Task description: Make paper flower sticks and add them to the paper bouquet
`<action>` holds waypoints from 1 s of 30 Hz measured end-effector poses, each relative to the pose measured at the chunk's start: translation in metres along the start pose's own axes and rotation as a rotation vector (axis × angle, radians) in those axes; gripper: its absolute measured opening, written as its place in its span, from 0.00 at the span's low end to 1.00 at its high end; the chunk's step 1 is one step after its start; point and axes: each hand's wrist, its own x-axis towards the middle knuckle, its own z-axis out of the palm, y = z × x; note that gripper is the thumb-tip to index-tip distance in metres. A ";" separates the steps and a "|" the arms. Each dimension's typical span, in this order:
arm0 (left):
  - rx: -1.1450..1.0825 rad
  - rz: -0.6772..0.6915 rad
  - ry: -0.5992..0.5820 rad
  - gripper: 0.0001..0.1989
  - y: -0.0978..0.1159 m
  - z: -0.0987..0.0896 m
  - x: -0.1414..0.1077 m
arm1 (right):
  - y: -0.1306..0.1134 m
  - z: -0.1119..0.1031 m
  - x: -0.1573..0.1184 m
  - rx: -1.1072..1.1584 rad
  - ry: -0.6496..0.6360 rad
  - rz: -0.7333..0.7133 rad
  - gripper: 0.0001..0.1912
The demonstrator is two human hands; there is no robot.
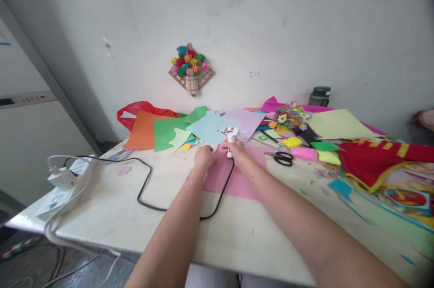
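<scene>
A white glue gun (232, 132) is gripped in my right hand (238, 152), its nozzle pointing left and its black cord (221, 197) trailing down over the table. My left hand (205, 158) is beside it, fingers pressed together; what they hold, if anything, is too small to make out. Under both hands lies a pink paper sheet (233, 184), flat on the table. Just beyond the hands are a light blue sheet (208, 129) and a lilac sheet (251, 120).
Black-handled scissors (283, 158) lie to the right, near bright soft packets (303, 154) and a red cloth (362, 163). Orange paper (140, 129) and green paper (164, 134) are at the back left. A power strip (64, 193) sits on the left edge.
</scene>
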 end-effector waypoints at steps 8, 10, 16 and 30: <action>0.124 -0.014 0.128 0.11 0.005 0.010 0.002 | 0.008 -0.007 0.000 -0.143 0.028 -0.035 0.08; 0.137 -0.001 0.144 0.11 0.005 0.011 0.001 | 0.007 -0.010 0.001 -0.153 0.019 -0.003 0.09; 0.087 -0.046 0.152 0.10 0.003 0.009 0.000 | 0.002 -0.022 0.003 -0.121 -0.085 0.060 0.11; -0.011 -0.099 0.093 0.10 -0.001 0.004 0.005 | -0.010 -0.028 0.002 -0.178 -0.084 0.232 0.08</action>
